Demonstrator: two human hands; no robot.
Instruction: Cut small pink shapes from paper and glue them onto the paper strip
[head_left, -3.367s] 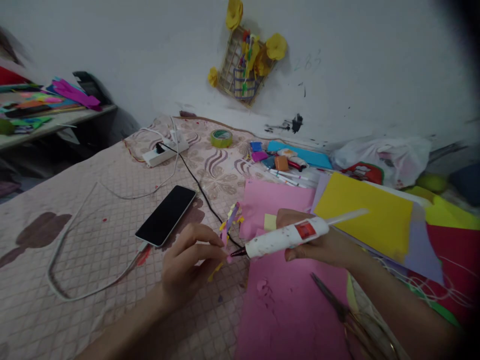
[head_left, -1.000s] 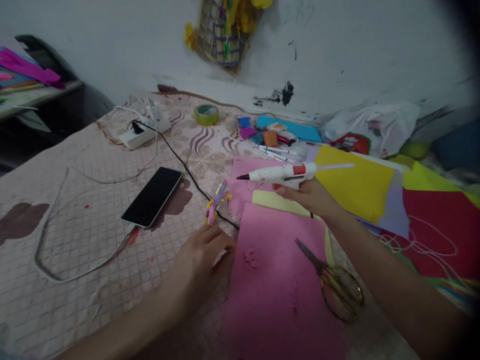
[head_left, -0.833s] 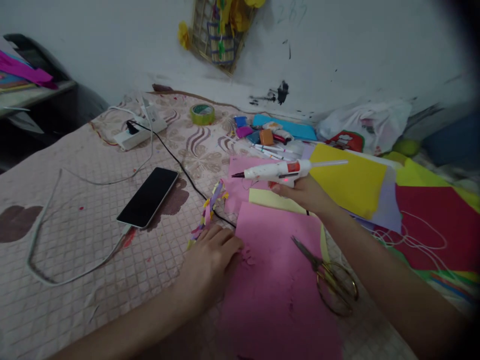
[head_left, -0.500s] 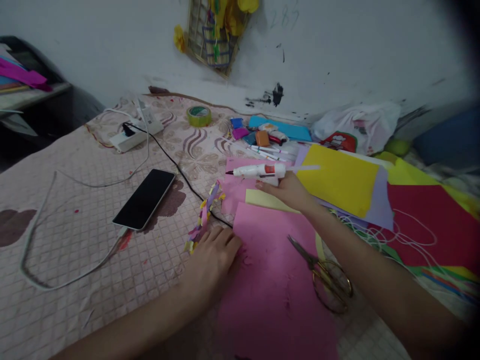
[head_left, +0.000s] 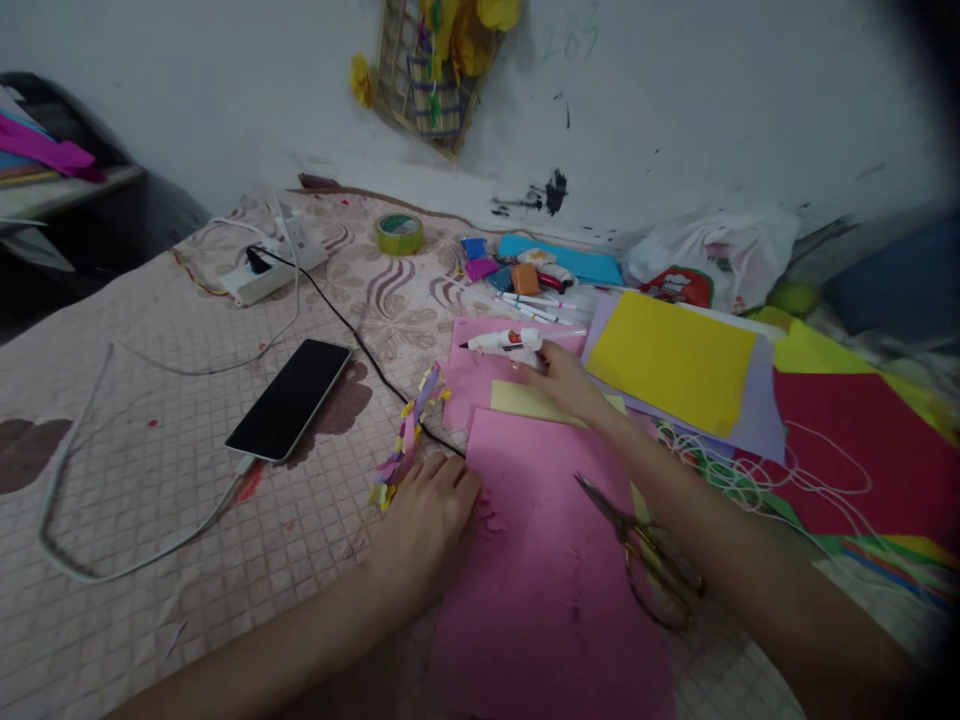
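My right hand is closed on the rear of a white glue gun, whose dark nozzle points left over a sheet of pink paper. My left hand rests at the left edge of a large pink sheet, fingers curled under; what they hold, if anything, is hidden. Against its knuckles lies a decorated strip of purple, pink and yellow paper. Gold-handled scissors lie on the pink sheet, blades half closed, below my right forearm. A pale yellow paper shows between the pink sheets.
A phone on a charging cable lies at left, near a white power strip. Green tape, clay packets and pens stand toward the wall. Yellow paper, red paper and tangled white string are at right.
My right hand has moved slightly left with the glue gun, which now sits a little lower and angled differently. The left hand has stayed in place.
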